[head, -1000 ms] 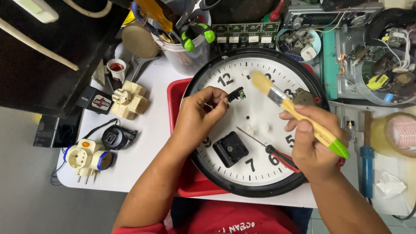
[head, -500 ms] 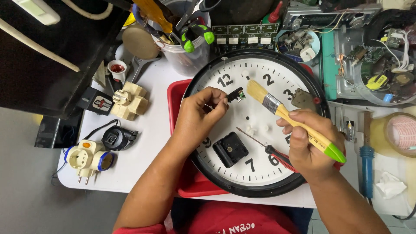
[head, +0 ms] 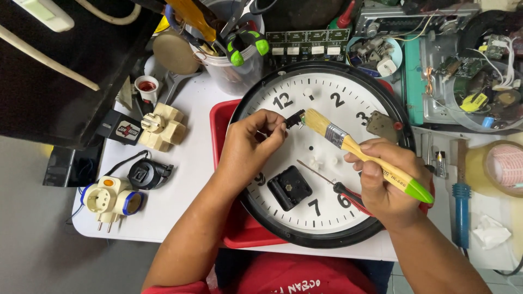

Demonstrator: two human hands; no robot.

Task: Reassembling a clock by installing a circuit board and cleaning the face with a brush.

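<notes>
Small black part (head: 297, 118) sat pinched above the dial near 12 o'clock; brush (head: 348, 145) bristles touched it, handle pointing toward 4 o'clock.

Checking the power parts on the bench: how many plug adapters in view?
3. A cream multi-way adapter lies left of the red tray, a white one with blue and orange trim sits near the table's front-left corner, and a black one lies between them. Clutter may hide more.

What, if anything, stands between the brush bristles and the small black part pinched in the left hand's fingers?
Nothing visible does. The paintbrush, held in the right hand, has its bristles right up against the small black part that the left hand pinches above the clock face. The screwdriver lies lower, out of the way.
</notes>
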